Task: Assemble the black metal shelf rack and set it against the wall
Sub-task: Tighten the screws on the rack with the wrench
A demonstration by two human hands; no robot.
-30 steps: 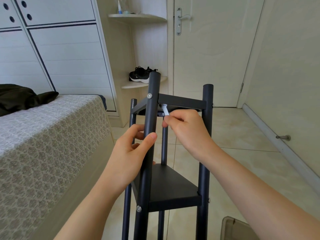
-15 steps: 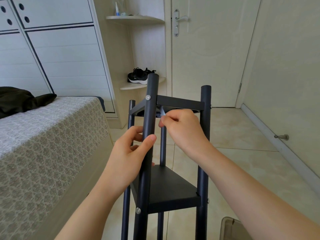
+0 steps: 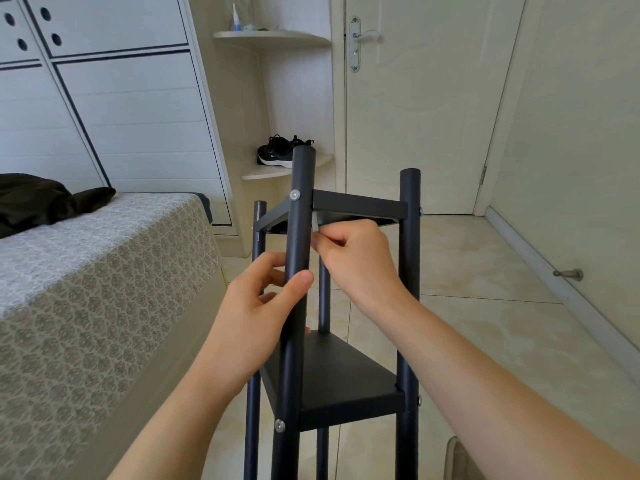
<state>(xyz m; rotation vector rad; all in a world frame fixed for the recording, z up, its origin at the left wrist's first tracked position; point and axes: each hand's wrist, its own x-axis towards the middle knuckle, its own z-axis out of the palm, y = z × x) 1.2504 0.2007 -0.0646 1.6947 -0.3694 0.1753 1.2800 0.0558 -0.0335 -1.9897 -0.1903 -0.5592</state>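
Observation:
The black metal shelf rack (image 3: 349,386) stands upright on the tiled floor in front of me, with four round posts and two shelves fitted. My left hand (image 3: 256,306) grips the near left post (image 3: 298,258) below the top shelf (image 3: 358,207), thumb across its front. My right hand (image 3: 356,258) reaches between the posts and pinches a small pale tool (image 3: 315,227) just under the top shelf's near left corner. Silver screw heads (image 3: 294,195) show on the posts at each shelf.
A bed (image 3: 86,289) with a patterned cover lies close on the left, dark clothing (image 3: 38,199) on it. A corner shelf with a black sneaker (image 3: 277,154) and a shut door (image 3: 415,105) are behind. The wall (image 3: 571,133) runs along the right, with a doorstop (image 3: 568,274).
My right hand has moved slightly left, bringing the pale tool up against the near left post under the top shelf. My left hand keeps its grip on the post.

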